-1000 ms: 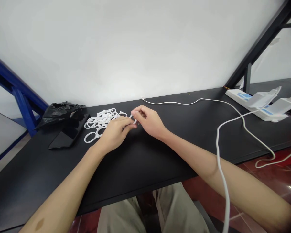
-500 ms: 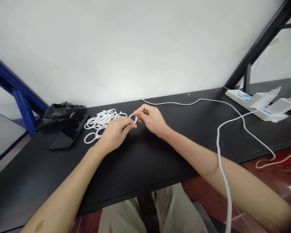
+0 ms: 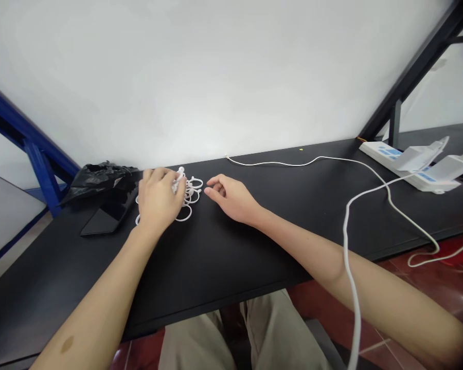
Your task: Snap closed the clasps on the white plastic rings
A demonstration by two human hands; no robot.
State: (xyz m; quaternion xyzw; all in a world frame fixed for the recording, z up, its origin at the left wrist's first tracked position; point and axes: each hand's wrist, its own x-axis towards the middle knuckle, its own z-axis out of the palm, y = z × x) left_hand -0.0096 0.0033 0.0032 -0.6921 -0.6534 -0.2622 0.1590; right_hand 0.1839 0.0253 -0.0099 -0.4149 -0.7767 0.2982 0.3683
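My left hand point(image 3: 158, 198) is over a pile of thin white plastic rings point(image 3: 183, 211) with small round knobs. Its thumb and bent fingers close around a white plastic ring point(image 3: 181, 170), whose knobbed end sticks up between them; the palm hides much of the pile. Just to the right of the rings, my right hand point(image 3: 233, 199) rests over the black table. Its fingers are loosely curled, thumb and forefinger apart, with nothing between them.
A black phone-like slab point(image 3: 104, 218) and a crumpled black plastic bag point(image 3: 96, 180) are at the left. On the right, a white power strip point(image 3: 381, 154) holds plugged-in adapters. A white cable point(image 3: 349, 231) passes over my right forearm. Behind the table point(image 3: 224, 267) rises a white wall.
Both hands were together, pinching a white ring. My left hand has moved left onto the pile, while my right hand has stayed near its place, now without the ring.
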